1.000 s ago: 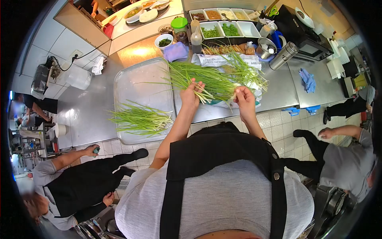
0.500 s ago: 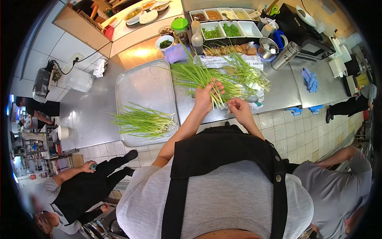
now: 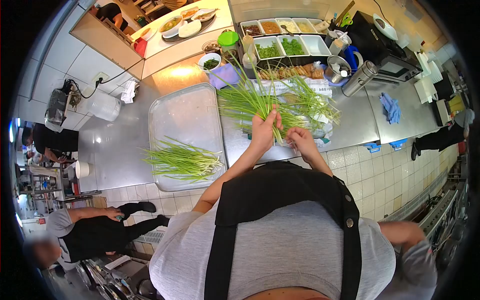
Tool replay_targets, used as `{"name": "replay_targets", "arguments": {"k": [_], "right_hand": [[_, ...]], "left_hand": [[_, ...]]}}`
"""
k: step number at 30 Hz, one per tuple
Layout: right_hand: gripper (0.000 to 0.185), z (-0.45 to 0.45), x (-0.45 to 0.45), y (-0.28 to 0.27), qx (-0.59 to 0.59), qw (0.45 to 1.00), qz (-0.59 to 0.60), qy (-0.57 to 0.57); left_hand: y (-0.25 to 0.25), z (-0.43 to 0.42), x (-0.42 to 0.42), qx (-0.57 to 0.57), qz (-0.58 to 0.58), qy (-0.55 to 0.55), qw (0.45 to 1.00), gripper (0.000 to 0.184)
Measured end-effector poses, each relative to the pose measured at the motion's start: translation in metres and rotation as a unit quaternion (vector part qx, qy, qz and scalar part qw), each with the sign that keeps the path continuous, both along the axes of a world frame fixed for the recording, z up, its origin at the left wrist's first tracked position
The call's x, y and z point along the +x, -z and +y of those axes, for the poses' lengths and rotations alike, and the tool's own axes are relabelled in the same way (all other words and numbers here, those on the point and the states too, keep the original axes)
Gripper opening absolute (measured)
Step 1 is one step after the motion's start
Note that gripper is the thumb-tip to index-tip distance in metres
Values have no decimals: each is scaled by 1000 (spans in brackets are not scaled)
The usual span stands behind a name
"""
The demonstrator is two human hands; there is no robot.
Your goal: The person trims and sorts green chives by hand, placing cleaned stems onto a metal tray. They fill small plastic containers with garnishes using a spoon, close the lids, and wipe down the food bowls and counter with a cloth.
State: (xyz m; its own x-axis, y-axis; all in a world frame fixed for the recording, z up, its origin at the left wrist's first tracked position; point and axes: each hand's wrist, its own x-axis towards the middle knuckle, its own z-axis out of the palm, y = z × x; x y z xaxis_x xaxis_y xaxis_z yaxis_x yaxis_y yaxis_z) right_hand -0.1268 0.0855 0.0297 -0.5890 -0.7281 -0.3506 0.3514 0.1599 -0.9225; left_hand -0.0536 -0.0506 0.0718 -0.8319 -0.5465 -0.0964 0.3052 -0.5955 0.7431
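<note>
My left hand [image 3: 265,130] is closed around a bunch of thin scallions [image 3: 261,102], green tops fanning away from me and pale root ends toward me. Close to those root ends, my right hand [image 3: 302,141] has its fingertips pinched together; what they hold, if anything, is too small to make out. Loose scallions [image 3: 237,104] lie on the counter beneath and left of the bunch. More scallions [image 3: 316,100], with tangled pale roots, rest on a printed plastic bag at the right. A laid-out pile of scallions [image 3: 187,161] sits in the metal tray [image 3: 185,107] on my left.
White containers [image 3: 267,47] of chopped ingredients stand behind the scallions. A steel thermos [image 3: 360,78] and a blue cloth [image 3: 389,108] are to the right. A bowl of greens [image 3: 209,62] stands behind the tray. A co-worker [image 3: 95,232] is at lower left, another [image 3: 412,260] at lower right.
My left hand has shifted slightly right with the scallion bunch. My right hand stays pinched near the root ends. The lower-right co-worker has moved down, mostly behind my shoulder.
</note>
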Motion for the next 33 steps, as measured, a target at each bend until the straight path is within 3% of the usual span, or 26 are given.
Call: {"name": "replay_targets", "arguments": {"k": [3, 8, 10, 15, 18, 21, 24, 27, 30, 33], "right_hand": [[16, -1, -14, -7, -16, 985, -85, 152], [14, -9, -34, -50, -150, 980, 28, 129], [15, -16, -39, -65, -147, 977, 86, 126], [13, -17, -55, -76, -85, 968, 203, 120], [11, -2, -62, -98, -25, 836, 544, 64], [9, 8, -82, -98, -66, 767, 638, -22], [8, 15, -91, -105, -58, 741, 668, -35], [9, 24, -113, -108, -73, 712, 696, 52], [14, 33, -130, -98, -9, 773, 626, 102], [21, 35, -142, -63, 118, 726, 677, 0]], "left_hand": [[-3, 8, -3, 9, -2, 23, 1000, 17], [-3, 20, -10, -81, -45, 83, 992, 15], [0, 22, -13, -123, -58, 102, 985, 14], [0, 27, -17, -99, -76, 116, 985, 14], [-6, 25, -17, -89, -93, 126, 984, 14], [-9, 26, -16, -113, -108, 134, 979, 15], [-10, 26, -16, -129, -122, 145, 973, 17], [-7, 24, -12, -108, -139, 137, 975, 18], [-8, 21, -6, -75, -138, 126, 980, 19], [-9, 18, -3, -63, -118, 133, 982, 20]]}}
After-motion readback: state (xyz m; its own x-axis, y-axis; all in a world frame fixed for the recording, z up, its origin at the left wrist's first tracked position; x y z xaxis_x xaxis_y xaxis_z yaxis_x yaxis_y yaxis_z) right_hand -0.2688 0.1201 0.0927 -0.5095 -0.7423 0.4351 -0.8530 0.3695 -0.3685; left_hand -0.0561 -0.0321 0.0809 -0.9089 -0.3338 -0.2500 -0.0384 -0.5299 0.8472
